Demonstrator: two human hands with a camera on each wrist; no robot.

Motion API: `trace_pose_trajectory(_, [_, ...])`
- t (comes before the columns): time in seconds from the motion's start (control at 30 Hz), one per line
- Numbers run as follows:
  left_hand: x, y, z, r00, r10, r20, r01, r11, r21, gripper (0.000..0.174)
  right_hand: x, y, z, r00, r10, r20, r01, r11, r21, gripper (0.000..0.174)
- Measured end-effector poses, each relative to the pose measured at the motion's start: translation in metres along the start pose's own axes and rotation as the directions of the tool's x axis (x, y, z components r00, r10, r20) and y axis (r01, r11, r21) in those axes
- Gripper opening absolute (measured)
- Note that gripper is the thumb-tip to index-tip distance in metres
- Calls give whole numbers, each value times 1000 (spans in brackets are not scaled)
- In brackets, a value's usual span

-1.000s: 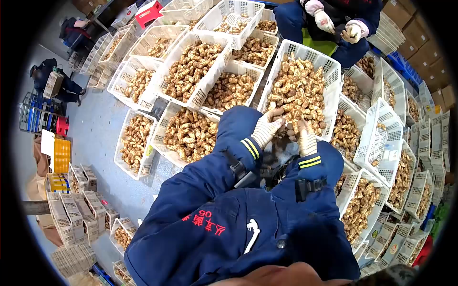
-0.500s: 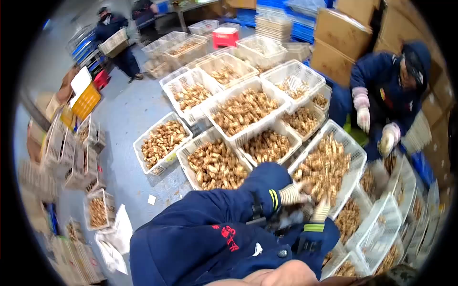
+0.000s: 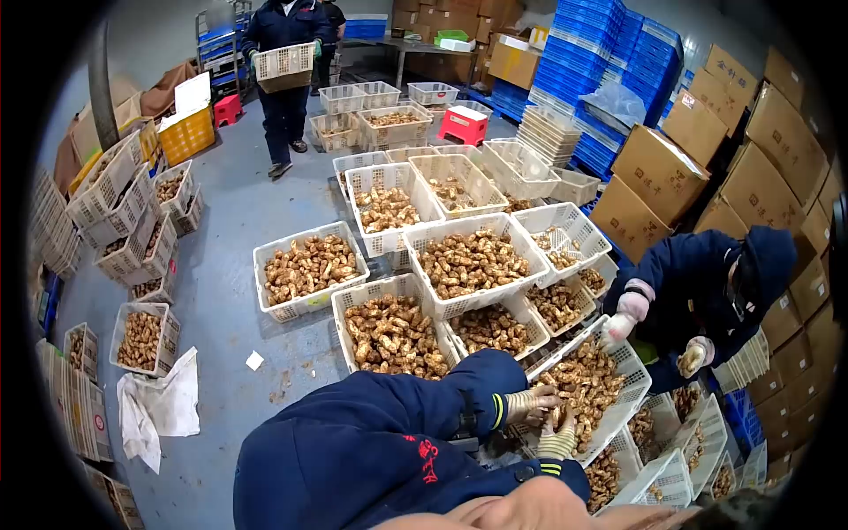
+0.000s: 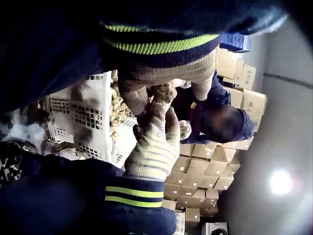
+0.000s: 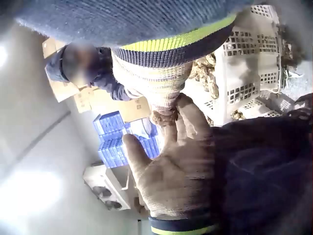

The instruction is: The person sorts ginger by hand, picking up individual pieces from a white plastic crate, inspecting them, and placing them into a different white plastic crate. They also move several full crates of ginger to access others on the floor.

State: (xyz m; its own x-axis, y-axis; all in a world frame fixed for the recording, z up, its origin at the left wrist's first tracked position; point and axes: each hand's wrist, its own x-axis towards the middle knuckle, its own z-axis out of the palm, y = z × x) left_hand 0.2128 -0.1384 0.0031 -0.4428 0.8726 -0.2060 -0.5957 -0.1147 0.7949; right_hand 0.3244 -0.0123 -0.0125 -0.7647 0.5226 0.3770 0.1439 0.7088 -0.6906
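Note:
Brown, pale-stemmed mushrooms (image 3: 587,384) fill a white slotted crate (image 3: 634,380) in front of me. Both of my gloved hands meet at its near left edge in the head view. In the left wrist view my right hand (image 4: 152,149), in a striped glove, pinches a mushroom (image 4: 165,93) between thumb and fingers, under the left palm. My left hand (image 5: 173,171) shows a soiled palm in the right wrist view, thumb stretched away, fingers reaching to the mushroom (image 5: 164,117). The ends of those fingers are partly hidden behind the right hand.
More crates of mushrooms (image 3: 473,262) surround the work on the left and right. A person (image 3: 707,300) in dark blue sits across the crate, one gloved hand at its far rim. Another person (image 3: 287,79) carries a crate at the back. Cardboard boxes (image 3: 658,172) stack behind.
My head view has swung up and leftward, bringing the back of the room in. My hands stay at the crate's near edge. The person across has extended a hand to the crate's far rim.

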Motion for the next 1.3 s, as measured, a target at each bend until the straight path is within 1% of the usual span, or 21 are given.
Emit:
trace_pose_trajectory(0.07, [-22, 17, 11, 998, -11, -66, 12, 1000, 26, 96, -2, -5, -1, 995, -74, 65, 76, 997, -29, 51])
trace_pose_trajectory(0.1, [-21, 13, 8, 996, 16, -89, -18, 1000, -21, 85, -3, -23, -6, 994, -75, 84, 81, 994, -79, 50])
trace_pose_trajectory(0.17, [-19, 9, -1, 998, 46, -50, -45, 999, 22, 80, -6, -19, -1, 986, -160, 50, 160, 987, -3, 54])
trace_pose_trajectory(0.23, [-23, 11, -6, 997, 72, -10, -71, 996, 59, 76, -10, -39, -7, 987, -146, 67, 148, 989, -17, 55])
trace_pose_trajectory(0.3, [-21, 7, -11, 995, 97, 30, -99, 991, 88, 72, -13, -34, -3, 988, -136, 76, 135, 991, 17, 54])
trace_pose_trajectory(0.33, [-18, 5, -12, 982, 184, 29, -187, 973, 138, 62, -12, -20, 5, 983, -143, 113, 134, 987, 87, 52])
trace_pose_trajectory(0.37, [-17, 1, -15, 995, 103, -17, -99, 984, 145, 63, -14, -5, 9, 977, -151, 148, 128, 980, 155, 50])
trace_pose_trajectory(0.4, [-12, -3, -19, 995, 102, 18, -104, 981, 166, 61, -16, -37, -6, 983, -111, 148, 94, 989, 114, 43])
trace_pose_trajectory(0.43, [-13, -1, -19, 994, 100, 51, -107, 977, 185, 59, -14, -39, -6, 983, -93, 158, 82, 994, 74, 45])
trace_pose_trajectory(0.57, [4, -13, -26, 984, 165, 71, -180, 916, 359, 70, -11, -15, -7, 978, 31, 206, -8, 993, -114, 53])
trace_pose_trajectory(0.6, [10, -21, -31, 974, 198, 110, -223, 922, 318, 74, -9, -10, -7, 972, 71, 222, -32, 984, -176, 56])
trace_pose_trajectory(0.67, [13, -24, -32, 977, 178, 116, -204, 940, 274, 73, -10, -2, -8, 964, 135, 229, -80, 969, -234, 60])
trace_pose_trajectory(0.77, [17, -29, -36, 977, 173, 124, -196, 960, 200, 71, -19, 24, 8, 966, 173, 192, -164, 985, -59, 61])
trace_pose_trajectory(0.83, [10, -20, -32, 980, 160, 115, -184, 954, 239, 70, -26, 45, 24, 969, 195, 150, -211, 973, 96, 60])
trace_pose_trajectory(0.87, [4, -13, -28, 987, 125, 99, -143, 966, 214, 70, -26, 52, 32, 959, 231, 166, -266, 934, 237, 60])
trace_pose_trajectory(0.97, [13, -23, -32, 972, 224, 74, -235, 945, 228, 70, -22, 32, 25, 999, -9, 34, 8, 999, 52, 60])
trace_pose_trajectory(1.0, [10, -16, -30, 977, 198, 75, -210, 950, 229, 69, -21, 29, 23, 999, -51, 16, 51, 999, 18, 60])
trace_pose_trajectory(1.1, [9, -18, -28, 969, 224, 102, -237, 962, 139, 68, -18, 33, 26, 998, -37, 44, 36, 999, 19, 60])
trace_pose_trajectory(1.17, [10, -18, -30, 965, 252, 67, -261, 927, 271, 67, -18, 39, 27, 997, 4, 82, -7, 999, 43, 60])
trace_pose_trajectory(1.23, [6, -11, -29, 988, 151, 30, -153, 929, 338, 67, -18, 44, 27, 994, 31, 105, -38, 997, 62, 60])
trace_pose_trajectory(1.3, [1, -4, -24, 985, 169, 26, -169, 941, 293, 63, -19, 47, 26, 991, 42, 125, -51, 996, 66, 60])
